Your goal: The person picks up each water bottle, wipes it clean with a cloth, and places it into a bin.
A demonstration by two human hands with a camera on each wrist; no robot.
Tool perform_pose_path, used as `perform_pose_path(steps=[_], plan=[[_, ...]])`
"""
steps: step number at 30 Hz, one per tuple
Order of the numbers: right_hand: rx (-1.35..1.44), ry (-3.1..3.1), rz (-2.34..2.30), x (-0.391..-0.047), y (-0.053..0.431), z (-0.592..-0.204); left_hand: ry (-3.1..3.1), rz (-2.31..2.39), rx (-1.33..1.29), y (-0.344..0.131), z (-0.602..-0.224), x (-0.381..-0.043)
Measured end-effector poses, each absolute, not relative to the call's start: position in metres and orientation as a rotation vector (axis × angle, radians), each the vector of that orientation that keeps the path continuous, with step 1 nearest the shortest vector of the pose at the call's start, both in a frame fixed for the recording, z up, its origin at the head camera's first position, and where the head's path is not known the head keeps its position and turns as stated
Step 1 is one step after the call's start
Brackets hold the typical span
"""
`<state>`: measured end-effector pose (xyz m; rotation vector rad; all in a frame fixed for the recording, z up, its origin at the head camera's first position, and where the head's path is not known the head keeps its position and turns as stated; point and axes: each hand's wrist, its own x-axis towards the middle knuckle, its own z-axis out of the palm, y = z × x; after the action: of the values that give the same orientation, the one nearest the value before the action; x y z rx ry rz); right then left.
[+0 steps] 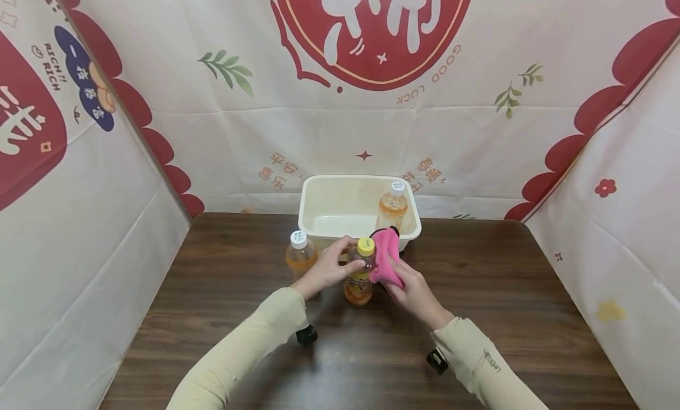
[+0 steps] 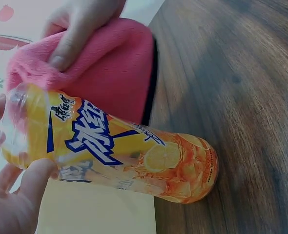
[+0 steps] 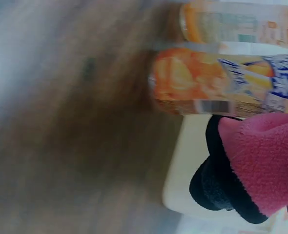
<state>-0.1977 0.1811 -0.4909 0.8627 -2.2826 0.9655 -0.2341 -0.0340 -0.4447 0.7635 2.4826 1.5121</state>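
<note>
A yellow-capped bottle with a yellow label and orange slices stands upright on the table. My left hand grips its upper part, thumb on the near side in the left wrist view. On the bottle's right side, my right hand holds a bunched pink cloth with a dark edge against it. The same cloth hangs beside the bottle in the right wrist view. To the left, a white-capped bottle with orange drink stands partly behind my left hand.
Behind the bottles sits a cream plastic basin, with another white-capped bottle upright at its right end. The brown wooden table reaches back to printed fabric walls on three sides.
</note>
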Motion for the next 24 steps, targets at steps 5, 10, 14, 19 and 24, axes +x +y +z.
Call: perform_pose_path(steps=[5,10,14,19,24], plan=[[0.925,-2.369,0.945,-0.190,0.183,-0.531,2.485,1.506,0.769,-0.034,-0.446,-0.234],[0.923,-2.561,0.781,-0.183,0.183,-0.560,2.476,1.500,0.780,-0.035,-0.446,-0.236],[0.927,-2.601,0.748,-0.184,0.186,-0.564,2.470,1.511,0.781,-0.035,-0.445,-0.236],[0.912,-2.558,0.943,-0.189,0.191,-0.563,2.479,1.507,0.778,-0.035,-0.445,-0.235],[0.833,-2.525,1.097,-0.185,0.200,-0.546,2.497,1.495,0.793,-0.035,-0.446,-0.234]])
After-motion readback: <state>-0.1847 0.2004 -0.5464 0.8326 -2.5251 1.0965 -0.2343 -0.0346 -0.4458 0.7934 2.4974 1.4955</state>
